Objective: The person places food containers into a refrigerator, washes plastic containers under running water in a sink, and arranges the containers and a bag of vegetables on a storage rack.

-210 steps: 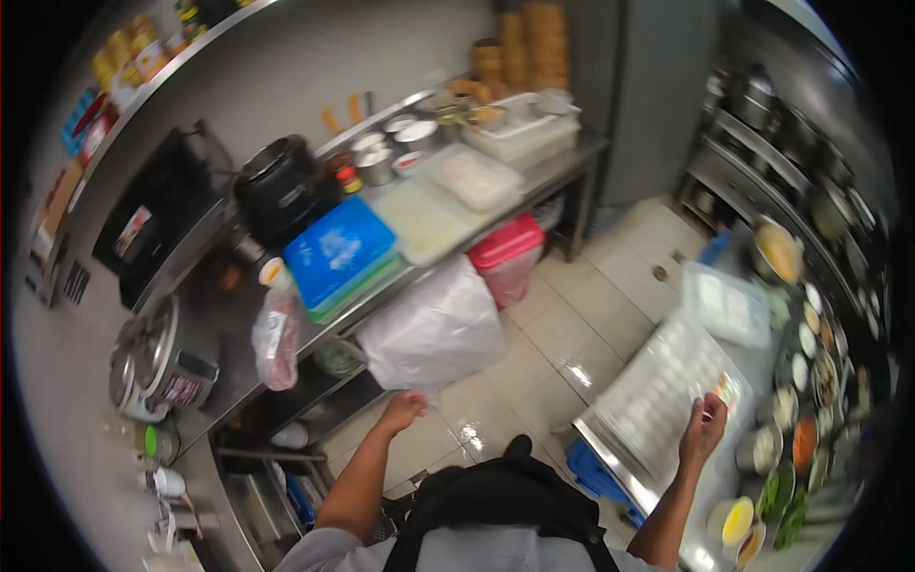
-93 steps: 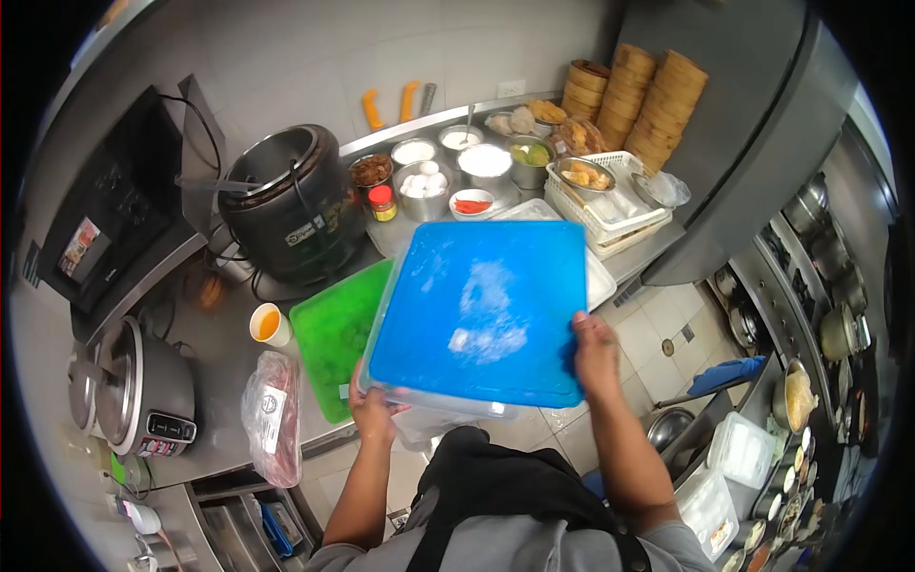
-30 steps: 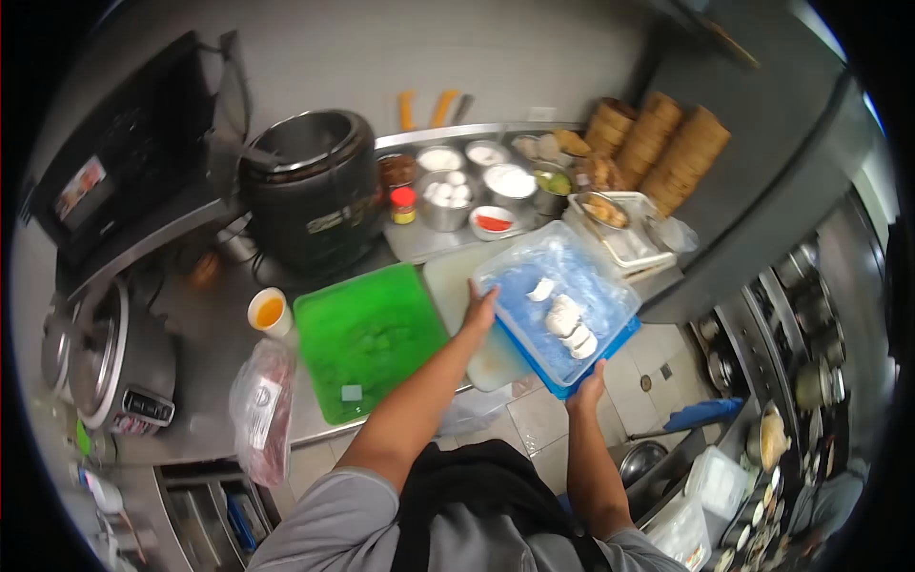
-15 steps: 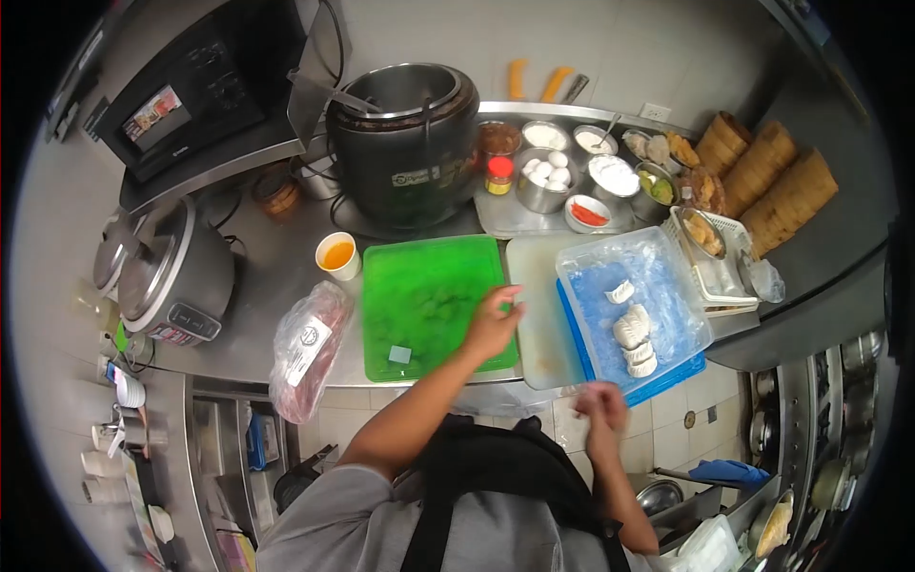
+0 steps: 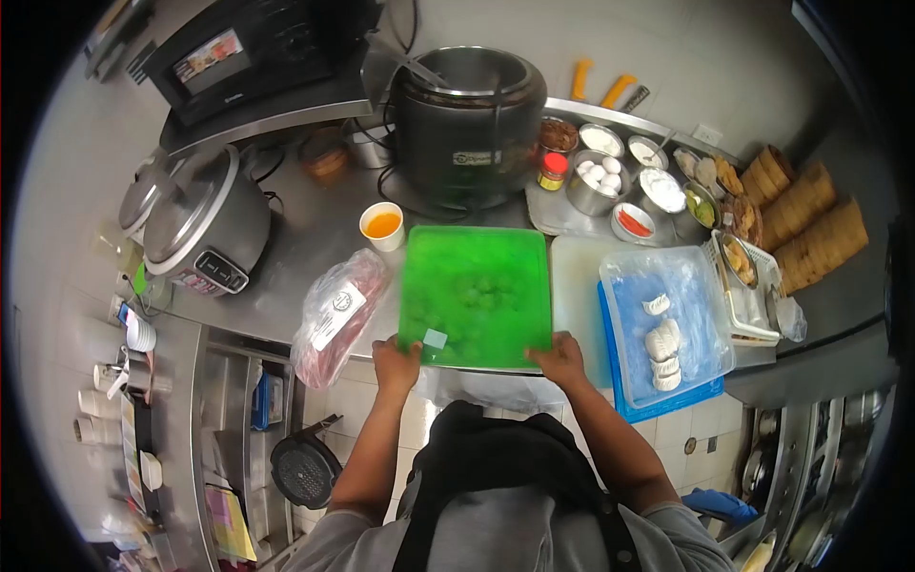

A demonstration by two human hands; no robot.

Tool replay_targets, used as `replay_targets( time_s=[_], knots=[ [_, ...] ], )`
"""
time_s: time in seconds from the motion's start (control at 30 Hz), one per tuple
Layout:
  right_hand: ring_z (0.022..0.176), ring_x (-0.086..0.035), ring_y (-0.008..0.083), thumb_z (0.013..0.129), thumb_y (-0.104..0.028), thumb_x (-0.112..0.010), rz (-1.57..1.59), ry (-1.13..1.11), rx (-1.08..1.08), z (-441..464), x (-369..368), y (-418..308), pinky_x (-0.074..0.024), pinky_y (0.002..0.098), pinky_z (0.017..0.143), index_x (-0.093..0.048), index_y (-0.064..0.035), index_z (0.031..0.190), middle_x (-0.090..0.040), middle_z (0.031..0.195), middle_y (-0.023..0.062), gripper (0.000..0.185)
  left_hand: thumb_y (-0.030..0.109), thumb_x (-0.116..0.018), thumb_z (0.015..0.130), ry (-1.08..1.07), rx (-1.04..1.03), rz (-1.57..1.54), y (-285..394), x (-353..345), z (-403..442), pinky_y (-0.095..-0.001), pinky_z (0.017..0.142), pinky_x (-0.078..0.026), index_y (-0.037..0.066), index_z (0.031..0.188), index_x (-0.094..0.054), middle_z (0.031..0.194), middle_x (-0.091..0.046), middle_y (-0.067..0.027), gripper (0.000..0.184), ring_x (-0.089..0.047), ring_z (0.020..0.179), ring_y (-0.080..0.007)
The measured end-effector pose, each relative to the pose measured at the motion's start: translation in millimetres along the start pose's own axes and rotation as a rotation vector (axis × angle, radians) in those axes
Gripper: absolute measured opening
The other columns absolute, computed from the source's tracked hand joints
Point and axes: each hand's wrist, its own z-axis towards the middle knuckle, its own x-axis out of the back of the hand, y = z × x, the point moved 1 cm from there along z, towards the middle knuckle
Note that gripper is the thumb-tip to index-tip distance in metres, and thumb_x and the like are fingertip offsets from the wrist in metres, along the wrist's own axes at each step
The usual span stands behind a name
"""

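A container with a translucent green lid lies at the counter's front edge, with dark lumps dimly showing through and a pale label near its front left corner. My left hand grips that front left corner. At the front right corner, my right hand is closed round the edge. To the right of it is a white cutting board. Beyond that, a clear plastic tub with several white pleated dumplings rests on a blue lid or tray.
Wrapped meat and a cup of orange liquid stand left of the container. Behind are a black soup warmer, a bowl of eggs and other ingredient bowls. Bamboo steamers lie at the right; a rice cooker stands left.
My left hand has moved from the green lid's right side to its front left corner. My right hand has gone from beside the dumpling tub to the front right corner. The view has shifted.
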Motion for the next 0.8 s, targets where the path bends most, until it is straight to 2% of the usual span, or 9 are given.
replay_targets(
  time_s=[0.1,0.23,0.3,0.4,0.47,0.5,0.53,0.63,0.8],
  knots=[
    [0.07,-0.063,0.016,0.07,-0.014,-0.08,-0.099,-0.052,0.133,-12.1,1.5,27.2,-0.0487,0.0323,0.064,-0.062,0.0025,0.081,-0.065,0.073,0.0123,0.026,0.022,-0.073,0.077,-0.034,0.003,0.079,3.8,15.6,-15.2,-0.0467,0.083,-0.047,-0.002,0.105,-0.064,0.097,-0.055,-0.0255,0.037,-0.056,0.093,-0.0411],
    [0.071,-0.062,0.0242,0.063,-0.025,-0.086,-0.509,-0.224,-0.105,-19.7,27.9,-28.6,-0.0492,0.0338,0.066,-0.062,-0.0007,0.093,-0.061,0.071,0.0116,0.045,0.023,-0.073,0.077,0.0,-0.011,-0.137,-12.1,11.5,-38.0,-0.045,0.084,-0.046,-0.001,0.11,-0.06,0.103,-0.054,-0.024,0.043,-0.054,0.097,-0.0391],
    [0.085,-0.058,0.0324,0.059,-0.031,-0.087,-0.559,-0.012,0.331,18.1,21.1,-23.9,-0.0481,0.0391,0.077,-0.06,-0.0019,0.101,-0.06,0.089,0.0157,0.057,0.024,-0.074,0.077,0.032,0.063,-0.184,-21.5,-3.4,-46.0,-0.0444,0.09,-0.044,-0.001,0.119,-0.054,0.109,-0.053,-0.0235,0.052,-0.052,0.103,-0.039],
    [0.102,-0.049,0.038,0.056,-0.036,-0.087,-0.556,-0.079,0.483,110.7,4.9,-60.8,-0.0415,0.044,0.091,-0.059,-0.0019,0.106,-0.055,0.109,0.0184,0.067,0.028,-0.074,0.081,0.151,0.174,-0.208,-38.7,-24.7,-49.1,-0.0443,0.084,-0.051,0.003,0.128,-0.044,0.116,-0.052,-0.0205,0.062,-0.055,0.105,-0.0347],
    [0.107,-0.048,0.038,0.054,-0.039,-0.087,-0.61,-0.147,0.532,159.9,-6.4,-68.2,-0.0397,0.0441,0.095,-0.059,-0.0019,0.107,-0.055,0.112,0.0187,0.07,0.034,-0.071,0.085,-0.165,0.508,-0.894,-26.9,-16.8,-54.2,-0.0412,0.069,-0.059,0.008,0.134,-0.035,0.12,-0.051,-0.0162,0.066,-0.059,0.104,-0.0296],
    [0.109,-0.049,0.0373,0.049,-0.043,-0.088,-0.752,-0.3,0.52,178.1,-10.2,-67.8,-0.0409,0.0428,0.095,-0.059,-0.0015,0.107,-0.056,0.112,0.0183,0.077,0.035,-0.068,0.088,-0.162,0.451,-0.892,-40.5,-26.6,-53.2,-0.036,0.057,-0.061,0.012,0.133,-0.032,0.119,-0.051,-0.0127,0.063,-0.061,0.098,-0.025],
    [0.11,-0.05,0.0366,0.044,-0.047,-0.089,-0.897,-0.45,0.502,189.8,-13.3,-66.8,-0.0422,0.0415,0.095,-0.059,-0.001,0.107,-0.057,0.112,0.0178,0.083,0.032,-0.068,0.088,-0.179,0.461,-0.941,-38.8,-23.2,-53.2,-0.0351,0.057,-0.06,0.013,0.135,-0.032,0.12,-0.051,-0.0129,0.062,-0.061,0.097,-0.0251],
    [0.102,-0.053,0.0356,0.034,-0.05,-0.09,-0.8,-0.461,0.293,207.1,-14.4,-71.7,-0.0432,0.0394,0.094,-0.061,-0.001,0.107,-0.06,0.109,0.0177,0.092,0.027,-0.067,0.089,-0.166,0.458,-1.024,-22.0,-10.4,-53.0,-0.0326,0.058,-0.059,0.014,0.138,-0.033,0.121,-0.052,-0.0121,0.061,-0.061,0.096,-0.024],
    [0.106,-0.054,0.0328,0.033,-0.053,-0.09,-0.91,-0.55,0.129,210.3,-20.4,-95.1,-0.0431,0.037,0.096,-0.06,-0.0003,0.108,-0.061,0.11,0.0167,0.097,0.021,-0.064,0.091,-0.054,0.338,-1.068,-18.6,-17.2,-56.4,-0.0275,0.055,-0.057,0.017,0.14,-0.036,0.12,-0.056,-0.0063,0.056,-0.061,0.092,-0.0167]
  ],
)
